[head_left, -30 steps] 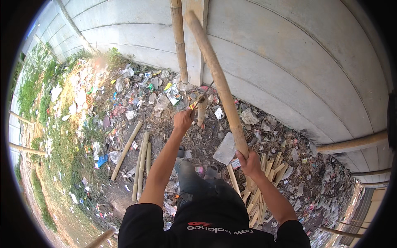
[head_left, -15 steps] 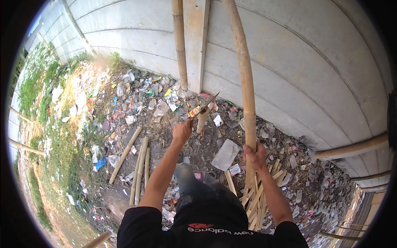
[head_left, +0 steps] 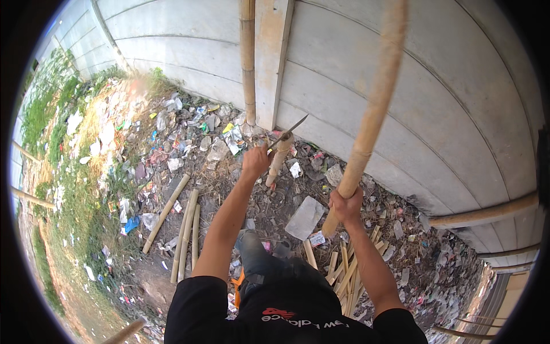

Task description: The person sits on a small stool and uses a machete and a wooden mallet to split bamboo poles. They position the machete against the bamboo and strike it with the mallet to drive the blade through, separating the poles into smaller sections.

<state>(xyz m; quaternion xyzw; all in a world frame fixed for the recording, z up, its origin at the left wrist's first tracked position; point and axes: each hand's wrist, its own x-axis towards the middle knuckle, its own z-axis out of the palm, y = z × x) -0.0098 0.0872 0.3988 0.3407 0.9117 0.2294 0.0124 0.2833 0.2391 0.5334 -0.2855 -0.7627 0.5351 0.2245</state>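
Observation:
My left hand (head_left: pixel 256 161) is closed on the handle of a machete (head_left: pixel 297 124). Its long, dark blade points up and to the right, across the top of a short bamboo piece (head_left: pixel 277 165) standing on the ground. Whether the blade has cut into the bamboo I cannot tell. My right hand (head_left: pixel 347 205) grips a thick bamboo pole (head_left: pixel 372 129) near its lower end. The pole slants up to the right, and its upper end runs out of view at the top.
Split bamboo strips (head_left: pixel 346 278) lie below my right hand. Beside them rests a pale flat slab (head_left: pixel 305 218). Several cut bamboo lengths (head_left: pixel 184 235) lie at left. A concrete panel wall (head_left: pixel 189 57) runs behind, with a bamboo post (head_left: pixel 247 63) against it. Litter covers the ground.
The bamboo pole has tilted, its upper end swinging right and its lower end rising clear of the strips. My left hand still holds the machete at the short bamboo piece.

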